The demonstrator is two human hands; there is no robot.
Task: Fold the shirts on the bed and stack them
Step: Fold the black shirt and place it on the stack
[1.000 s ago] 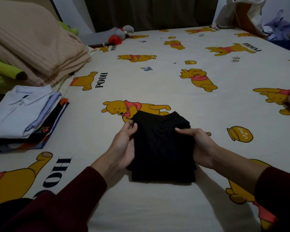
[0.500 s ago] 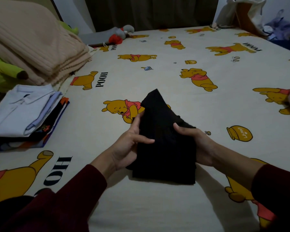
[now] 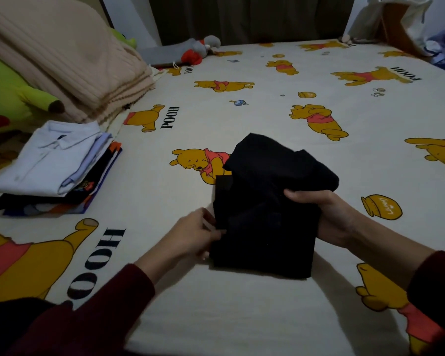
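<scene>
The black shirt lay half-folded on the bed near centre, its folds lost in darkness. Its left edge was pinched by the left hand; its right side was gripped by the right hand, whose fingers were partly hidden beneath. The folded stack sat far left.

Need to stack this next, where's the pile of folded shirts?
The pile of folded shirts sits at the bed's left edge, below the beige blanket, left of the black shirt.
</scene>
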